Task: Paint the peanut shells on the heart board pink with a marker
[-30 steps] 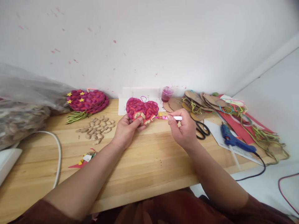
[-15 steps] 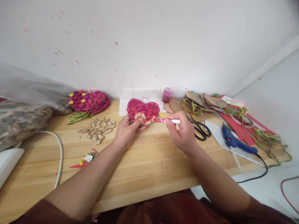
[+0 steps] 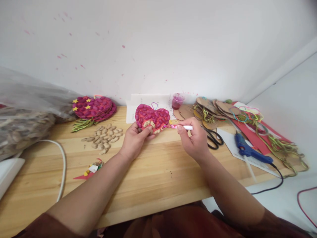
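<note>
A heart-shaped piece point(image 3: 158, 115), covered with magenta-painted peanuts, is held above the table by my left hand point(image 3: 135, 138), thumb on its front at the lower left. Several peanuts near its lower point are unpainted tan. My right hand point(image 3: 194, 137) pinches a white-handled paintbrush point(image 3: 187, 127) stained pink. Its tip touches or almost touches the heart's lower right edge. A thin purple loop point(image 3: 154, 106) sticks up from the heart's top. Behind it stands a clear cup of magenta paint point(image 3: 177, 101). Loose peanuts point(image 3: 106, 135) lie on the table left of my left hand.
Painted pieces with yellow stars point(image 3: 92, 107) are stacked at the back left, beside a plastic bag of peanuts point(image 3: 22, 129). To the right lie black-handled scissors point(image 3: 215, 140), cardboard shapes point(image 3: 208, 107), a blue glue gun point(image 3: 250, 150) and green cords point(image 3: 279, 148). A white cable point(image 3: 63, 165) curves at left.
The brush and my right hand have shifted slightly right. The brush tip is now at the heart's lower right edge. The heart has moved very slightly right in my left hand.
</note>
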The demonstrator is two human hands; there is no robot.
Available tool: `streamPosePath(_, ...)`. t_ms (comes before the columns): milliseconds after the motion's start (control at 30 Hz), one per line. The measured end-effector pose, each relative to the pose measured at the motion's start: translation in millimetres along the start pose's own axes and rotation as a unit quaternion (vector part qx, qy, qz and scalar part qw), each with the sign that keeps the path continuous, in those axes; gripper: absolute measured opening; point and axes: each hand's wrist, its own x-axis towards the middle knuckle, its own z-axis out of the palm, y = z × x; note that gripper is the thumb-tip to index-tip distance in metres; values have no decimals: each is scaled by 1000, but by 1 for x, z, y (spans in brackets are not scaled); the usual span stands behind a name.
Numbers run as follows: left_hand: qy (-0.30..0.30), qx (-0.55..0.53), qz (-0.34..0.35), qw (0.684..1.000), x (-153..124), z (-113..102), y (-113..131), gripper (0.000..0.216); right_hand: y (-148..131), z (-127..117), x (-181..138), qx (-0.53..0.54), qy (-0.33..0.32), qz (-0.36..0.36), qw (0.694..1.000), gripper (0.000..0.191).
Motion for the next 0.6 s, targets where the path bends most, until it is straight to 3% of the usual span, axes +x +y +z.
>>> streamPosePath(600,4,-38,-18,999,5,-4,0,46,6,0,-1,43,27,42,998,9)
